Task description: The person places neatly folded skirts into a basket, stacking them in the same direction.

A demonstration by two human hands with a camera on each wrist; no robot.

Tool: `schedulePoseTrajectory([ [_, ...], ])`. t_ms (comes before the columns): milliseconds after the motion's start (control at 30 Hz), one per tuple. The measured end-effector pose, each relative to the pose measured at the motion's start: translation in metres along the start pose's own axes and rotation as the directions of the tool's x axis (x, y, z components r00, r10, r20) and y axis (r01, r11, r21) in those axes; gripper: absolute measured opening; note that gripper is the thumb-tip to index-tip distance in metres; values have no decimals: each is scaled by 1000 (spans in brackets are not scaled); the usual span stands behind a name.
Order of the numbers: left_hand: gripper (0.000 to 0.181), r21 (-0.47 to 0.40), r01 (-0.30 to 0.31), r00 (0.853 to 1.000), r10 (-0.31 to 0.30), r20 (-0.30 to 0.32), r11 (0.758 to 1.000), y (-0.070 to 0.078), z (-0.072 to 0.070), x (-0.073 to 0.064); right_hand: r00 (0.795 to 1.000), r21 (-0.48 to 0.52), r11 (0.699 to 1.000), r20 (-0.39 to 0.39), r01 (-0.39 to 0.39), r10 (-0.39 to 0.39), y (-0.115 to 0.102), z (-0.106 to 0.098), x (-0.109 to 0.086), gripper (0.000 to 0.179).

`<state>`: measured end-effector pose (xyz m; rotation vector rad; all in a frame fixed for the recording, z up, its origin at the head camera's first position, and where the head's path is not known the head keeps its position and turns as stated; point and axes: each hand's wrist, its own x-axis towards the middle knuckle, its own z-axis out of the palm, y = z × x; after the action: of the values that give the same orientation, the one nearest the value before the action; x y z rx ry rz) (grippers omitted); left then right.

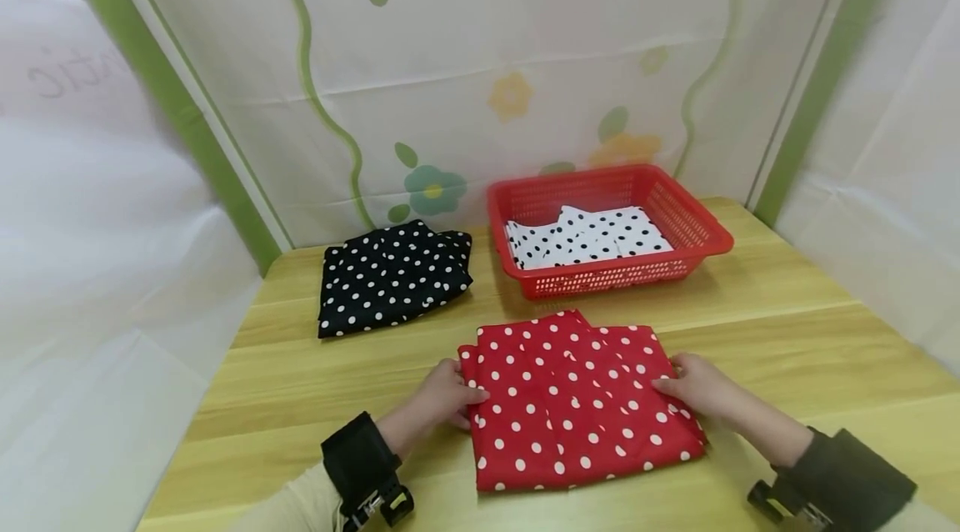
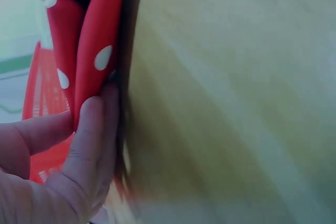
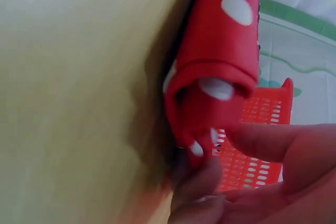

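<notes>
A folded red cloth with white polka dots lies flat at the front of the table, a pointed flap at its far edge. My left hand pinches its left edge, thumb on top and fingers underneath. On the opposite side, my right hand grips the right edge in the same way. The left wrist view shows the stacked layers of the red cloth between thumb and fingers. In the right wrist view, a rolled fold of the cloth opens toward the hand, and a lower layer is pinched by the fingertips.
A folded black cloth with white dots lies at the back left. At the back right stands a red plastic basket holding a folded white cloth with black dots. Printed white curtains enclose the wooden table.
</notes>
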<state>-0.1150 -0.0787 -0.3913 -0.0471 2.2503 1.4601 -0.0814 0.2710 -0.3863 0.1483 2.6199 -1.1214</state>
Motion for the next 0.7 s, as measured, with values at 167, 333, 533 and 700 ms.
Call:
schedulePoseTrajectory([
  [167, 52, -42, -16, 1000, 16, -3, 999, 1, 9, 2, 999, 113, 993, -26, -27, 30, 10, -2, 3, 32],
  [333, 51, -90, -28, 1000, 28, -4, 996, 1, 10, 5, 999, 185, 983, -45, -12, 21, 15, -7, 2, 25],
  [533, 54, -131, -62, 998, 65, 15, 989, 17, 4, 2, 998, 197, 980, -60, 8, 4, 5, -24, -7, 29],
  [700, 56, -134, -100, 993, 107, 45, 986, 38, -4, -9, 995, 147, 989, -100, 21, -6, -7, -47, -19, 36],
])
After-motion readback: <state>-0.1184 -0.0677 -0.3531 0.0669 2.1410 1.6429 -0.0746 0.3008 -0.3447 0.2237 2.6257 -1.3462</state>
